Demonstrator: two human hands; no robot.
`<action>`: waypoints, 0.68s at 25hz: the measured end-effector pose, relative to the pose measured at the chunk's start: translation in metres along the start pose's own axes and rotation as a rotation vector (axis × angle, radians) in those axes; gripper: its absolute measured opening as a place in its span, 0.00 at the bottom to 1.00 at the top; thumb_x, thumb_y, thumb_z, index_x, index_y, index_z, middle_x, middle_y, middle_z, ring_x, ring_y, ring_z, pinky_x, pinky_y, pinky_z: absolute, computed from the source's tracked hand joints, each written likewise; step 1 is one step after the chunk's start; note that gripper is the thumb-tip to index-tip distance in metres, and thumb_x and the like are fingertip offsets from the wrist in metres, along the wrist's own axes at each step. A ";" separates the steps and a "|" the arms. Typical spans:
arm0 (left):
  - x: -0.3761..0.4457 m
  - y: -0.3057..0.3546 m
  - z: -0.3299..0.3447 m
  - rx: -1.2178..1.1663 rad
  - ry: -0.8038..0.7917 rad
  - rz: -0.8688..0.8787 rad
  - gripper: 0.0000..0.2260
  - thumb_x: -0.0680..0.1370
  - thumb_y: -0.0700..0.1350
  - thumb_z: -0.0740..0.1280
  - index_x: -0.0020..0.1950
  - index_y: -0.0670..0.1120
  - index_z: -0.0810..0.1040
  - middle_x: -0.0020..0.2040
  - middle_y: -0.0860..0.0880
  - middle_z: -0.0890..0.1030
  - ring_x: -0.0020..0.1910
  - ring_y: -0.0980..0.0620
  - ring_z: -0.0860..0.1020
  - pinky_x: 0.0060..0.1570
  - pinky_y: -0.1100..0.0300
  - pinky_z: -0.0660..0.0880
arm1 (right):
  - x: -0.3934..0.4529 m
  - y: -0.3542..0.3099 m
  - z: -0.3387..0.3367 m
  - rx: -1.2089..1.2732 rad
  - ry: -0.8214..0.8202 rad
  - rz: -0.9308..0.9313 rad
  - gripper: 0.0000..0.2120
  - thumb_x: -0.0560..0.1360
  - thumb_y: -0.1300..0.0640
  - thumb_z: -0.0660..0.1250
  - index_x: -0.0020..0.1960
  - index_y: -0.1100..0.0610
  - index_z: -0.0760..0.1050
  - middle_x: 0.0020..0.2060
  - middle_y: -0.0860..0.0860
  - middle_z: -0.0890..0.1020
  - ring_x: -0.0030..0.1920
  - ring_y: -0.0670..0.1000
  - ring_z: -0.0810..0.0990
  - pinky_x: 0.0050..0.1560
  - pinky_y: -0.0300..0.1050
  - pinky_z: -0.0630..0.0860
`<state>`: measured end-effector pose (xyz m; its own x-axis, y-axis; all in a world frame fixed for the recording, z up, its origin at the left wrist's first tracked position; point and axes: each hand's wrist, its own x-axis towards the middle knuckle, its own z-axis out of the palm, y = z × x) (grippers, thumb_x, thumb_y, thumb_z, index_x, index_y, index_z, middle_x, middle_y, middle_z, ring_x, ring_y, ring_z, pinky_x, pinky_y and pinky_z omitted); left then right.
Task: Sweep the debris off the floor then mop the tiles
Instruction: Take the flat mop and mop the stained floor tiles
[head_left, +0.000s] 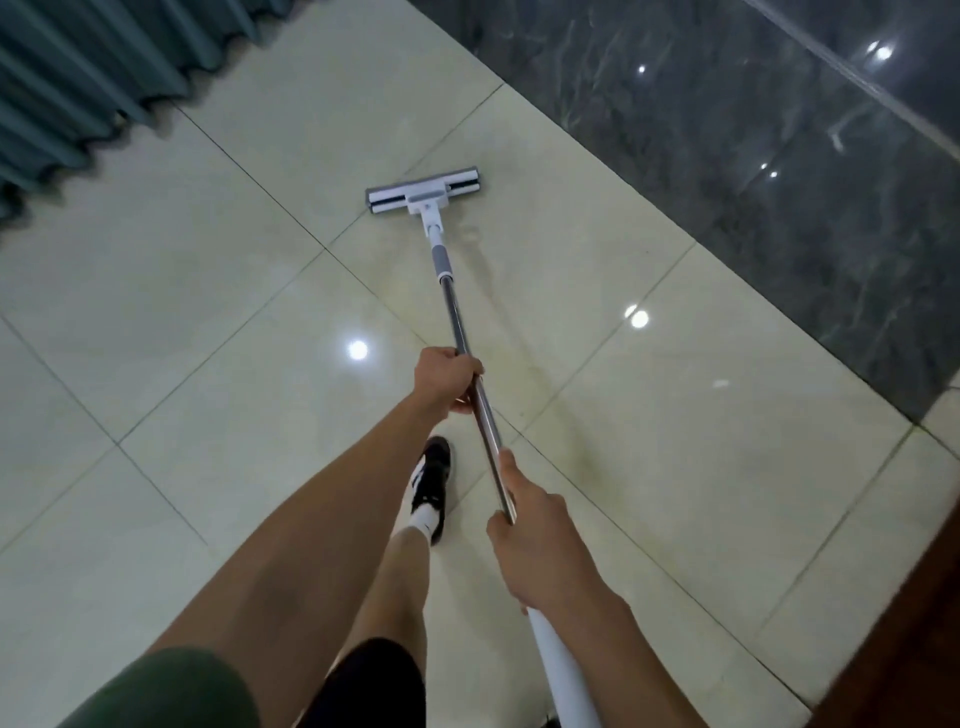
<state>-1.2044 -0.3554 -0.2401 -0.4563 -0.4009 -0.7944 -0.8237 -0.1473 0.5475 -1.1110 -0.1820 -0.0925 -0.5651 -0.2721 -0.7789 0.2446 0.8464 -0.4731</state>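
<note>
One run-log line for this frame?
phase: mopping | left hand: grips mop pole | right hand: grips pole nearer body | mop head: flat on cream tiles

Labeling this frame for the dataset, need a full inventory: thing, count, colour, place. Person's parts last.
mop: one, white and grey head flat on the floor, steel pole running back to both hands, white end section below the right hand
floor tiles: many, glossy cream, across most of the view, ceiling lights mirrored in them
dark marble surface: one, grey-green, upper right
curtain: one, teal, pleated, upper left
wooden edge: one, brown, lower right corner
shoe: one seen, black with white, mid-floor, white sock above
left hand: one, grips the pole further down
right hand: one, grips the pole nearer the body
</note>
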 end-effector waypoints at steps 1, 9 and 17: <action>0.029 0.025 -0.017 0.006 -0.001 0.005 0.07 0.72 0.35 0.71 0.48 0.34 0.81 0.36 0.40 0.80 0.31 0.44 0.80 0.29 0.52 0.81 | 0.029 -0.031 -0.004 -0.002 0.005 -0.004 0.33 0.81 0.56 0.58 0.79 0.39 0.48 0.47 0.54 0.77 0.40 0.52 0.78 0.42 0.45 0.77; 0.151 0.148 -0.100 0.038 -0.010 0.052 0.06 0.74 0.35 0.71 0.49 0.34 0.79 0.40 0.39 0.80 0.31 0.44 0.80 0.27 0.55 0.79 | 0.159 -0.167 -0.035 -0.022 0.045 -0.069 0.34 0.77 0.60 0.58 0.79 0.43 0.52 0.39 0.53 0.76 0.37 0.55 0.79 0.41 0.55 0.82; 0.079 0.063 -0.092 0.048 -0.051 -0.065 0.06 0.75 0.37 0.72 0.49 0.36 0.80 0.39 0.41 0.80 0.33 0.44 0.81 0.27 0.55 0.79 | 0.077 -0.107 0.015 -0.056 0.026 -0.041 0.33 0.81 0.55 0.59 0.79 0.40 0.46 0.46 0.53 0.78 0.42 0.53 0.79 0.44 0.46 0.78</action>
<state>-1.2616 -0.4799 -0.2439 -0.4167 -0.3448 -0.8411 -0.8670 -0.1275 0.4817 -1.1687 -0.3006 -0.1076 -0.5939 -0.2958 -0.7482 0.1771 0.8591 -0.4802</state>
